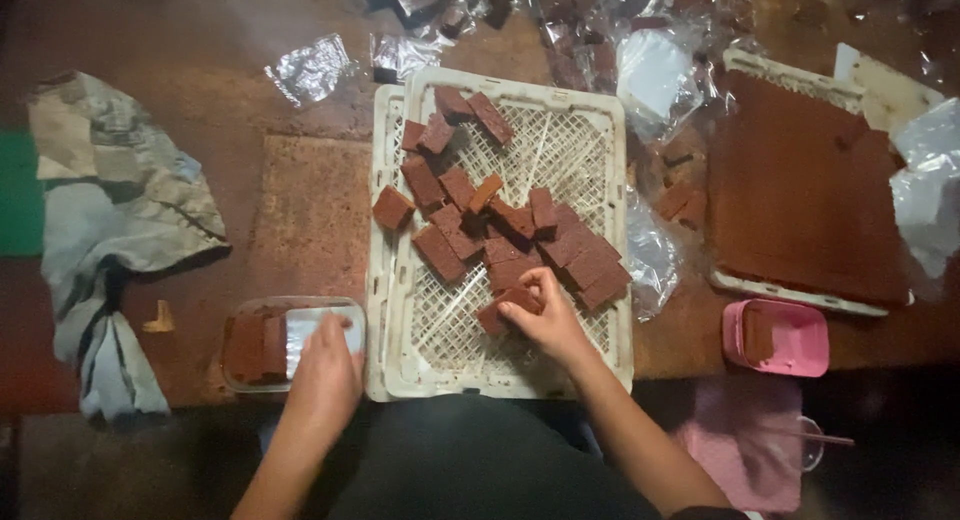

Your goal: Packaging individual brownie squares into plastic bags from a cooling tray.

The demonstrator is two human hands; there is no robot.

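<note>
Left hand [325, 370] steadies clear container [292, 342]; right hand [545, 315] pinches brown bar [508, 308].
Left grip, fingers flat, clasps nothing; bars heaped on white tray [400, 350] within reach.

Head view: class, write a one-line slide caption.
Right hand picks a brown slab from the white crate; left hand steadies a clear container.

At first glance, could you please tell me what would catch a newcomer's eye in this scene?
The white lattice tray in the middle stands out, strewn with brown cake blocks; the right hand has its grip on one block at the tray's near side. To the left, the left hand rests on a clear plastic box holding more pieces. On the right lies a large uncut brown slab, with a pink container below it.
</note>
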